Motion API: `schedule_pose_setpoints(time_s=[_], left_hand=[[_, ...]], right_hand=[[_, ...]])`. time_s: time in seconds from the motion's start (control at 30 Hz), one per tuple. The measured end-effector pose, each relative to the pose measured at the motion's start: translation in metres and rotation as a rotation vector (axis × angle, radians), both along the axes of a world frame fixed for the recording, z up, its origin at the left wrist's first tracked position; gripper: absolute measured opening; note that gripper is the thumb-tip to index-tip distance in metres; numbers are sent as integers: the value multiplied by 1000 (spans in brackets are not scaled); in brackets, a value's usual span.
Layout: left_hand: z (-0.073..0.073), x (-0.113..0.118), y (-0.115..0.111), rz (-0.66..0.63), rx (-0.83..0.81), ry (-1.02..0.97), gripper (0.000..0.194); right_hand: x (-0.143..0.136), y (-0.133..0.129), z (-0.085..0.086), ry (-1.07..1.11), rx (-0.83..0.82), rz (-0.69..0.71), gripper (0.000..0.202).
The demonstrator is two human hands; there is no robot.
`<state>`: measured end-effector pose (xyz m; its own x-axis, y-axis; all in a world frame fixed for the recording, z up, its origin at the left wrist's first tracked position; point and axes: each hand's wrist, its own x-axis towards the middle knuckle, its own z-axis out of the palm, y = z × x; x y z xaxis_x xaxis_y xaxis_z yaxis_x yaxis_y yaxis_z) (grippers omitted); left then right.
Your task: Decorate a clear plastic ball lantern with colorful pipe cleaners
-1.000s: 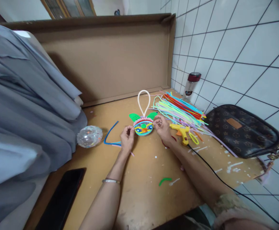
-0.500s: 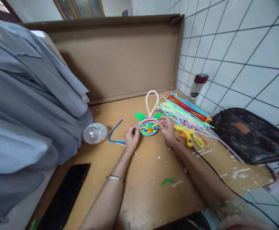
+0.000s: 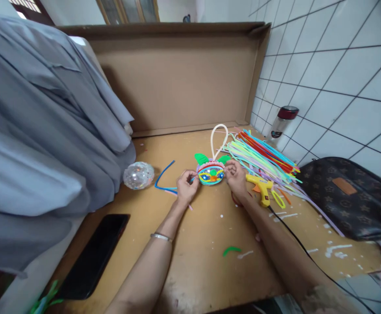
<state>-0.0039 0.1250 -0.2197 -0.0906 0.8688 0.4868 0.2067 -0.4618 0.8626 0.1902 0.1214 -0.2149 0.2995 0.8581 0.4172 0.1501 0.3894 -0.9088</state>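
Note:
A small pipe-cleaner animal-face ornament (image 3: pixel 212 172) stands on the table between my hands. It has green ears, a pink scalloped brow, yellow-ringed blue eyes, an orange nose and a white loop rising from its top. My left hand (image 3: pixel 187 186) pinches its left edge with closed fingers. On the opposite edge, my right hand (image 3: pixel 236 178) is closed in a similar pinch. Bent blue pipe cleaners (image 3: pixel 162 179) lie left of my left hand. A yellow hot glue gun (image 3: pixel 263 188) rests just right of my right hand, its black cord running toward the front right.
A bundle of colourful pipe cleaners (image 3: pixel 262 152) lies behind the glue gun. Farther right are a bottle (image 3: pixel 282 122) and a dark patterned bag (image 3: pixel 354 200). On the left are a clear faceted ball (image 3: pixel 138 175), a black phone (image 3: pixel 94 257) and grey cloth (image 3: pixel 46 131). Cardboard (image 3: pixel 184 83) stands behind.
The camera view has turned slightly left, so the scene sits farther right in the picture. Both hands keep their pinch at the sides of the ornament.

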Motion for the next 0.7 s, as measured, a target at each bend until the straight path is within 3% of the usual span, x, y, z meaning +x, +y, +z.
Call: schedule_pose_setpoints(time_s=[0.17,0.5,0.7], left_hand=[[2,-1,-2,-13,77,49,5],[-2,0,1,-5,10,-9,12],[3,0,-2,-19,4,-22,14]], right_hand=[[1,0,1,4,-9,0,25],[2,-1,2,-25,14,-15,24],[2,-1,2,-40,6,-13,24]])
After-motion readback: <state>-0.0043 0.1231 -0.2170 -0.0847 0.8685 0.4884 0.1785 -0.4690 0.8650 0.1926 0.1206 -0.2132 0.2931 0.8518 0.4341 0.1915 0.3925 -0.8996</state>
